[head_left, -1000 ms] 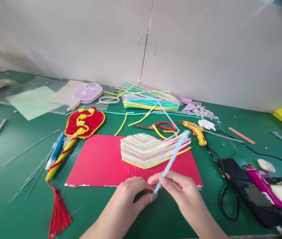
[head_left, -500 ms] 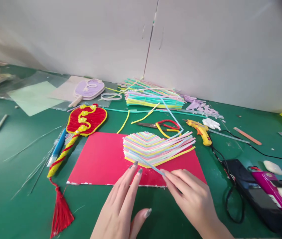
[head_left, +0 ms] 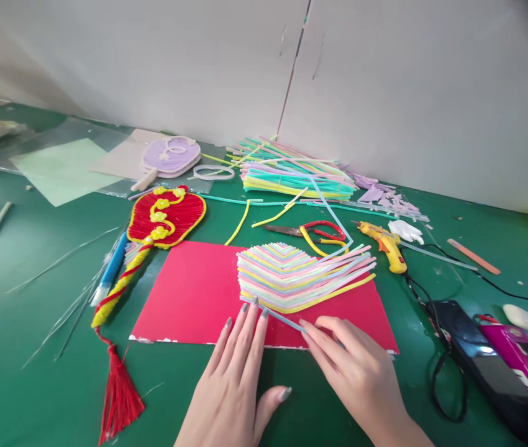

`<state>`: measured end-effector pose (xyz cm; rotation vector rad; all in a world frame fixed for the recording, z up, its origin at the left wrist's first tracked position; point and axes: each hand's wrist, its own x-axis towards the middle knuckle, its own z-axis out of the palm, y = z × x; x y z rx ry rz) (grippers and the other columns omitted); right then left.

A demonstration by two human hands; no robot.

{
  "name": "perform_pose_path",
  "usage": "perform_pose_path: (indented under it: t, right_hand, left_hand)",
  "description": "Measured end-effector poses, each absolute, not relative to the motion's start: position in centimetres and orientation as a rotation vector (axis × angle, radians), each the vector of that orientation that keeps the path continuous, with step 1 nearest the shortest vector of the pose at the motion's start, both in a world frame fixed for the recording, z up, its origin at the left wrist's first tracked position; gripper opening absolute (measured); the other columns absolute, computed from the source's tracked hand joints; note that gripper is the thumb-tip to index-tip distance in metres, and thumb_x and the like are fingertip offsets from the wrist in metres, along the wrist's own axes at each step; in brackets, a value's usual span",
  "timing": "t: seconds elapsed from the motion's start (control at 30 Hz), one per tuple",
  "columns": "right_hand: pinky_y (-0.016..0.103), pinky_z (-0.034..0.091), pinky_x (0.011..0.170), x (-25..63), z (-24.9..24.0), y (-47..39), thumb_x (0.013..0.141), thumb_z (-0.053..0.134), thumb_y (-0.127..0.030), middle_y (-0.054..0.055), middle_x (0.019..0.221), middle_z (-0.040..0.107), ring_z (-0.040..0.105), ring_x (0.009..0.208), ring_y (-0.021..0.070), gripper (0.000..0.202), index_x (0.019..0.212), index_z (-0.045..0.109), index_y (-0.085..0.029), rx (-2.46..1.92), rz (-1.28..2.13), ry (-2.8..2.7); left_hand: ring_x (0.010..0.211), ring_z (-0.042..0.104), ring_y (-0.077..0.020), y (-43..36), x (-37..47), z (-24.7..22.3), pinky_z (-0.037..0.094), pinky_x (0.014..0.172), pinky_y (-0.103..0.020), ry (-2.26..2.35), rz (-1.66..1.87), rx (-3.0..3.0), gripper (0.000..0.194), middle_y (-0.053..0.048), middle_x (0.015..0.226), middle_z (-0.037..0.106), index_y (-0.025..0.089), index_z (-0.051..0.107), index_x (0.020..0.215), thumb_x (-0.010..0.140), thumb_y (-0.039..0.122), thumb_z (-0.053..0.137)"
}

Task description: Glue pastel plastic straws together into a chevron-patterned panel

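Note:
A light blue pipe cleaner (head_left: 283, 319) is pinched at its right end by the thumb and fingers of my right hand (head_left: 355, 366). My left hand (head_left: 236, 372) lies flat with its fingers stretched out, the fingertips on the left part of that pipe cleaner. Under both is a red sheet of card (head_left: 184, 292), its near edge flecked with white. Just beyond my fingers, pastel pipe cleaners (head_left: 282, 279) form a nested V pattern on the card, with longer ends sticking out to the right.
Red-and-yellow scissors (head_left: 317, 233) and a yellow glue gun (head_left: 382, 245) lie behind the card. At the back is a heap of pipe cleaners (head_left: 296, 177). A red fan (head_left: 166, 217) with a tassel lies left, a black phone-like device (head_left: 471, 354) right.
The light blue pipe cleaner has come down from over the pattern to just below its lower left edge. My left fingertips have moved onto it; my right hand still pinches its end.

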<state>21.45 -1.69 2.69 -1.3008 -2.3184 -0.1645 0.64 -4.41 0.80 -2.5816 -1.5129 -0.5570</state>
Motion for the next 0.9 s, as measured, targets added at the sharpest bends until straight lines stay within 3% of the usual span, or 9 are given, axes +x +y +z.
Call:
perform_pose_path:
  t: [0.37,0.57,0.9]
  right_hand:
    - [0.028,0.043,0.075,21.3,2.7,-1.9,0.090,0.055,-0.015,0.006,0.086,0.070,0.063,0.075,0.0161,0.023,0.106,0.071,-0.017,-1.292,-0.220,-2.359]
    - [0.028,0.040,0.072,21.0,2.8,-1.8,0.091,0.056,-0.023,0.006,0.084,0.071,0.062,0.072,0.0154,0.021,0.104,0.072,-0.019,-1.307,-0.249,-2.334]
    - [0.032,0.034,0.068,21.4,3.0,-1.0,0.091,0.054,-0.015,0.006,0.081,0.070,0.059,0.073,0.0160,0.019,0.099,0.070,-0.017,-1.273,-0.152,-2.363]
  left_hand:
    - [0.132,0.041,-0.0314,-4.4,1.2,0.1,0.046,0.098,-0.042,-1.611,-0.485,-2.458,0.073,-0.021,0.144,0.042,0.003,0.035,0.141,0.091,0.056,0.039]
    - [0.133,0.040,-0.0328,-4.3,1.3,-0.1,0.045,0.098,-0.044,-1.629,-0.488,-2.458,0.071,-0.021,0.145,0.041,0.006,0.037,0.141,0.090,0.056,0.040]
    - [0.131,0.042,-0.0348,-4.0,1.7,0.3,0.046,0.097,-0.047,-1.642,-0.481,-2.461,0.066,-0.022,0.146,0.039,0.013,0.039,0.141,0.090,0.054,0.043]
